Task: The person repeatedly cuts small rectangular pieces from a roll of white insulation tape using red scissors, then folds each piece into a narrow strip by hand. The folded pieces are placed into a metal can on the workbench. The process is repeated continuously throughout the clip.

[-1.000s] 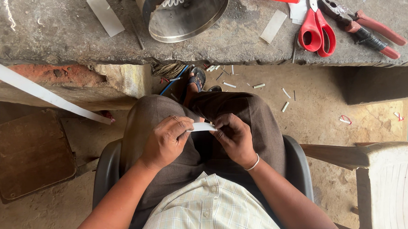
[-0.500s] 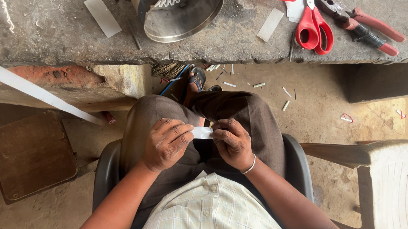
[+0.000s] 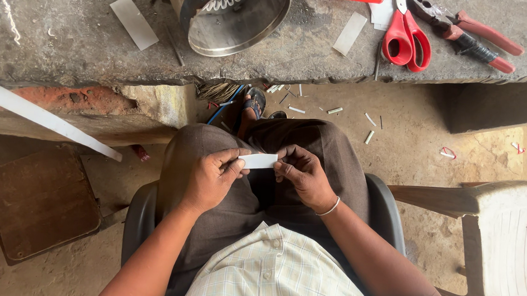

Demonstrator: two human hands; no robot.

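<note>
I sit on a dark chair (image 3: 139, 219) and hold a small white strip (image 3: 258, 160) over my lap. My left hand (image 3: 211, 178) pinches its left end between thumb and fingers. My right hand (image 3: 304, 176), with a bangle at the wrist, grips its right end with bent fingers. The strip lies level between both hands, above my brown trousers.
A stone bench (image 3: 69, 38) ahead carries a metal cylinder (image 3: 235, 15), red scissors (image 3: 404, 38), red-handled pliers (image 3: 466, 29) and flat white strips (image 3: 134, 21). A long white strip (image 3: 40, 116) slants at left. A brown stool (image 3: 37, 201) stands left, a white plastic chair (image 3: 507, 242) right. Offcuts litter the floor.
The strip and both hands have shifted slightly; my fingers have worked along the strip, which now lies flatter and more fully exposed between them.
</note>
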